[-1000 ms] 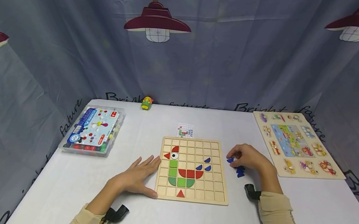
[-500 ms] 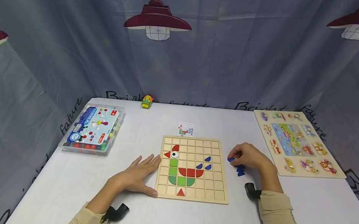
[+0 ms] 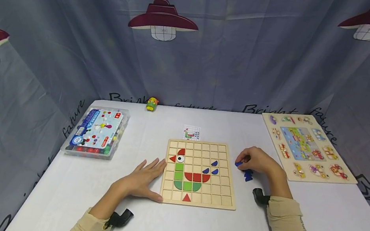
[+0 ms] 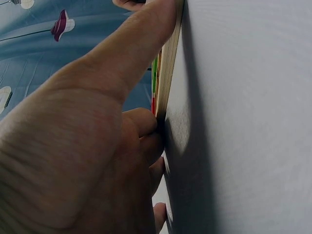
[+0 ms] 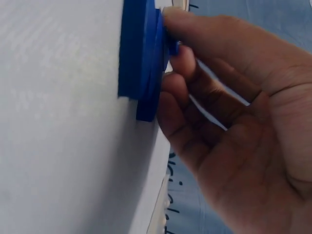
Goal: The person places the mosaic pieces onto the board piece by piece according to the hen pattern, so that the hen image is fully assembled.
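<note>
My left hand lies spread beside the wooden grid board, its thumb and fingertips at the board's left edge. On the board, red, green and blue pieces and an eye tile form a bird-like figure; three blue curved pieces sit on its right side. To the right of the board, my right hand pinches a blue piece between thumb and fingers, low over the table. Several other blue pieces lie heaped under that hand; in the right wrist view the blue heap stands close by the fingertips.
A small picture card lies behind the board. At the left stands a clear plastic box of coloured parts. A small toy figure is at the back edge. A wooden picture puzzle lies at the right.
The whole head view has shifted up slightly. Both hands and the pieces stay practically where they were.
</note>
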